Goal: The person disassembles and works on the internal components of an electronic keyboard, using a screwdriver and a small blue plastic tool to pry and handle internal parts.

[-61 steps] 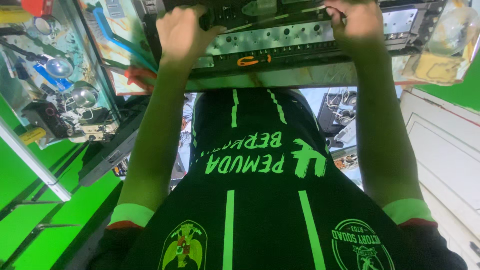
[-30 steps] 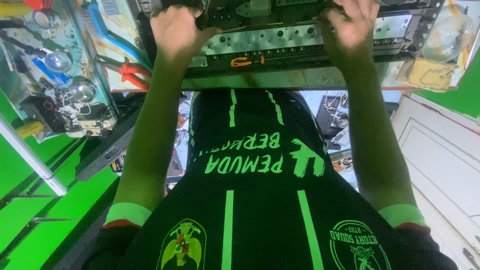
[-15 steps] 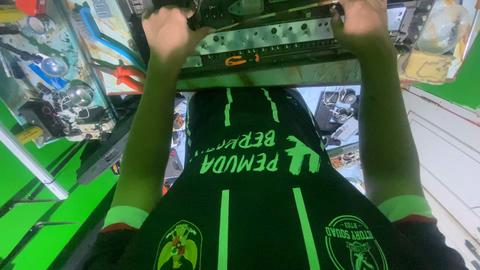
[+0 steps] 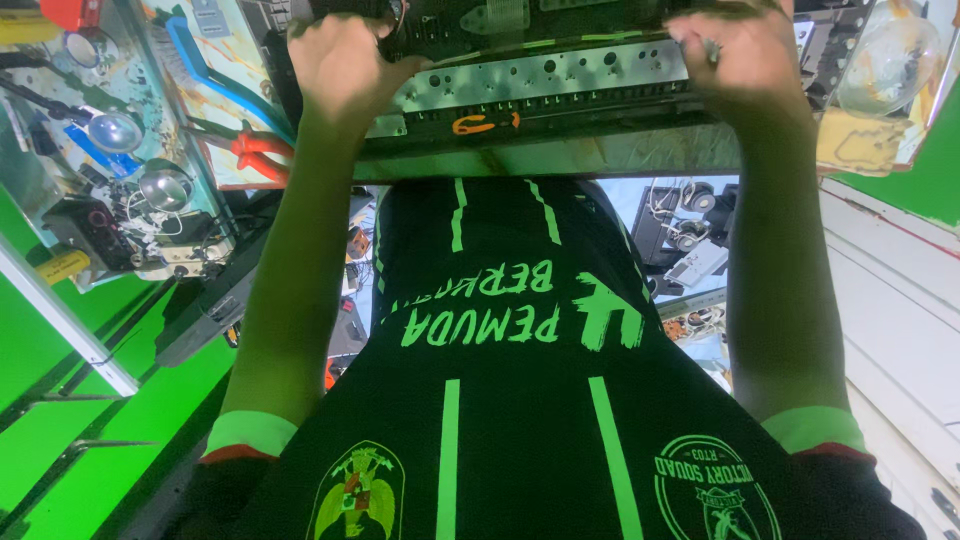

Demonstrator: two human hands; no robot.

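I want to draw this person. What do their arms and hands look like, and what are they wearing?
Both arms are bare from the sleeve hems down to the left hand and right hand, with no gloves, rings or watch showing. The black T-shirt has short sleeves edged with light green cuffs above a thin red stripe, plus green lines and round badges.

I see both my forearms reaching straight up the frame, bare below short sleeves; my left hand point(image 4: 342, 62) sits curled at upper left, my right hand point(image 4: 742, 58) curled at upper right, knuckles facing me
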